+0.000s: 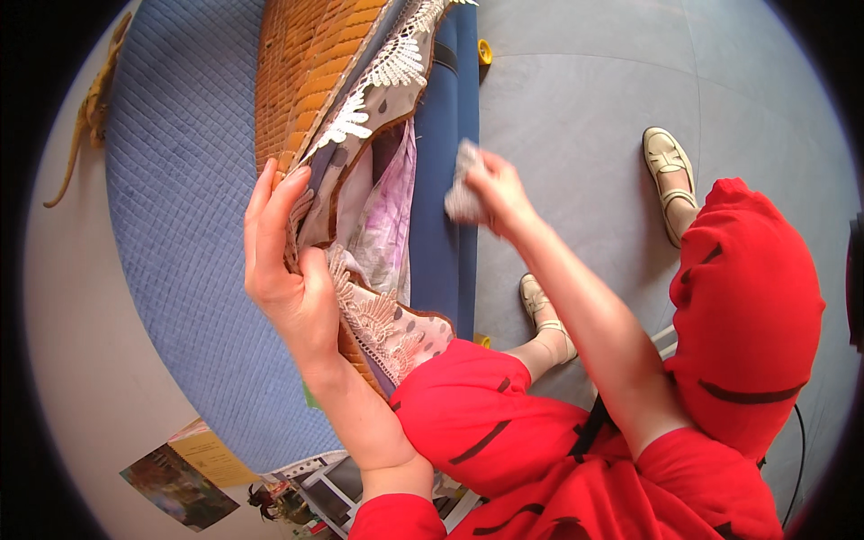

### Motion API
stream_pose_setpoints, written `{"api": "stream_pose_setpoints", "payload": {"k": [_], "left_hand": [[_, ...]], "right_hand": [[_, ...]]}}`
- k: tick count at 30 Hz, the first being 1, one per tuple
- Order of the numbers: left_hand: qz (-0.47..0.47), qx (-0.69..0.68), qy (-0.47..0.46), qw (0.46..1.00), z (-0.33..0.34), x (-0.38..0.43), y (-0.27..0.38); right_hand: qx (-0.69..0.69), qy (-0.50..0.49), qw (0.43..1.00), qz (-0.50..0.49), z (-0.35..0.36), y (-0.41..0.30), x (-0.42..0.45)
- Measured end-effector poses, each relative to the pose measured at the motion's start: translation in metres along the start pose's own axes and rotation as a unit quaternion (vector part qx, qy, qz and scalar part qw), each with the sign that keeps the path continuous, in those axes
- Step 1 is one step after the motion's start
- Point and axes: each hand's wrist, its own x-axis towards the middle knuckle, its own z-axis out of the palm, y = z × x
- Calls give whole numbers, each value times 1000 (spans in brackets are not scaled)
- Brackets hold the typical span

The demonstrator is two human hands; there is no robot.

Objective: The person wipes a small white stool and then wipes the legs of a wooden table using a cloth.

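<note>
My left hand [297, 270] grips the edge of a brown quilted cover [317, 61], with its thumb on the fabric border. White lace trim [398, 61] and dotted cloth [391, 108] run along the cover's edge. Below the raised edge, purple-and-white patterned fabric [388, 216] shows against the dark blue side of the bed [439, 169]. My right hand [496, 192], slightly blurred, holds a crumpled light grey cloth [466, 185] beside the bed's side, over the floor. Whether the cloth touches the bed, I cannot tell.
A blue quilted bedspread [196, 223] covers the bed to the left. A lizard-shaped figure [94, 101] is on the pale wall. Yellow wheels [484, 52] show at the bed's foot edge. My red-clothed knees and cream shoes [668, 155] are at right, with a black cable [802, 459] nearby.
</note>
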Motion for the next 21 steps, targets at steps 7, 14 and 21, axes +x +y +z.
{"api": "stream_pose_setpoints", "payload": {"k": [7,14,21], "left_hand": [[-16,-35,-16,999,6,6,4],[-20,-13,4,1000,2,4,1],[2,-1,-5,1000,7,6,5]], "right_hand": [[-301,101,891,-326,9,-70,91],[-439,-75,803,-396,19,5,-45],[-483,-106,791,-360,-34,40,-71]]}}
